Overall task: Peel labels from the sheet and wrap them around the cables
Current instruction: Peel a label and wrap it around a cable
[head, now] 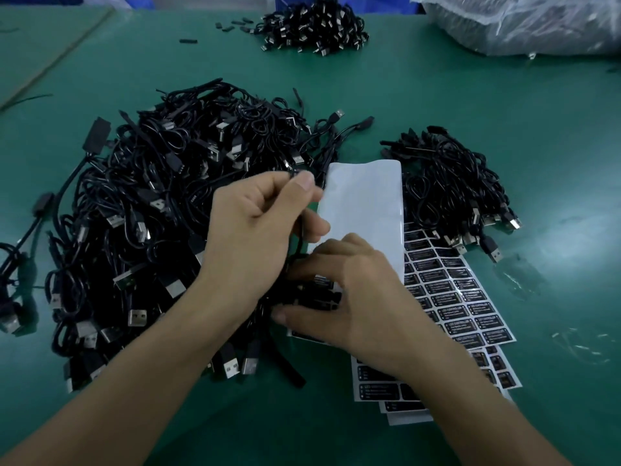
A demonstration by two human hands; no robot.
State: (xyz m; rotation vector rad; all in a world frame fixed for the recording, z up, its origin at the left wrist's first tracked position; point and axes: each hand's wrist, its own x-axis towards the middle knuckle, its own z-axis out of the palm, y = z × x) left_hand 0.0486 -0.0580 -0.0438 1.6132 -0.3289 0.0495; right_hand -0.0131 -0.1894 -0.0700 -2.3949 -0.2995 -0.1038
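The left hand (265,213) pinches the cable (301,237) at 12 o'clock; it runs down toward 6 into the right hand (353,290), which grips its labelled stretch. The label sheet (463,297) lies at 3 o'clock, nearest the right hand.

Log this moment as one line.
left hand: pinches cable | right hand: pinches label against cable | label sheet: top rows bare | step: wrapping
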